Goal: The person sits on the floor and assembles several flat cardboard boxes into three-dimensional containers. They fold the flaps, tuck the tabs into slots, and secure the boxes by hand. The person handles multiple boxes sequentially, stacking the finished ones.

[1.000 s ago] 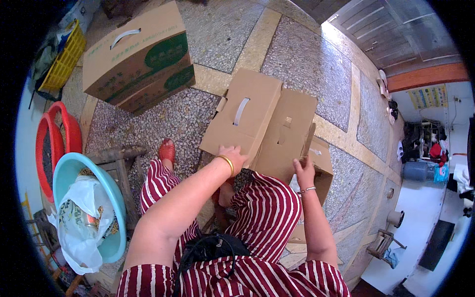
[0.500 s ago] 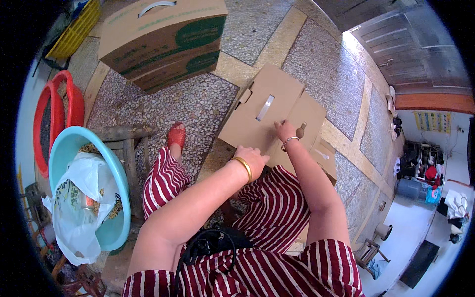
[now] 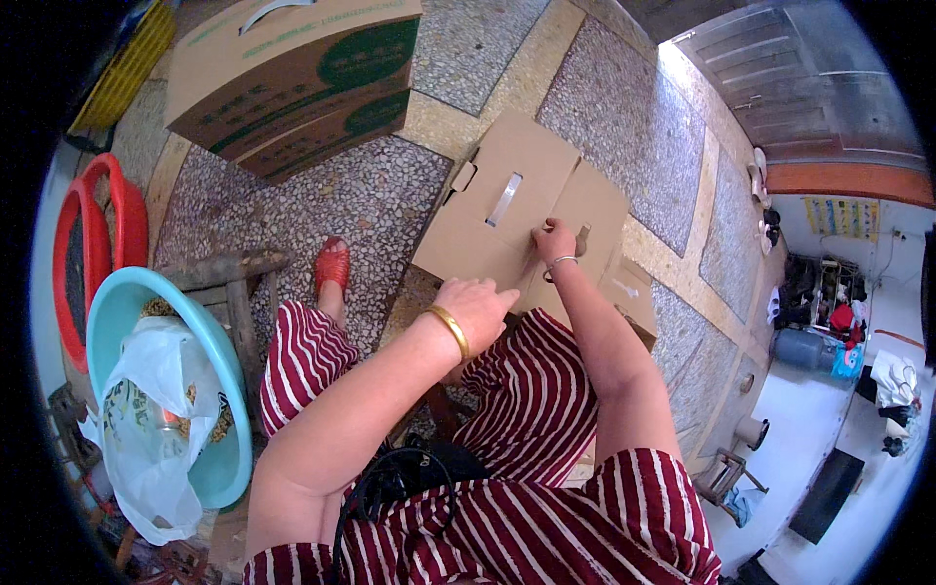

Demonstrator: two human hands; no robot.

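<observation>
A plain brown cardboard box with a white carrying handle lies in front of my knees. My right hand is on its top near the seam between two panels, fingers bent into a pinch. The seam edge appears to be between the fingertips, which are partly hidden. A small brown tab sticks up just right of that hand. My left hand is at the box's near edge, its fingers loosely stretched toward the right hand, with nothing visible in them.
A tall printed carton stands at the far left. Beside my left leg are a wooden stool, a turquoise basin holding a white plastic bag, and red baskets. Shoes line the right wall.
The whole view has shifted slightly, so the box sits higher and further left. My right hand has slid a little right along the box; my left fingers look more raised.
</observation>
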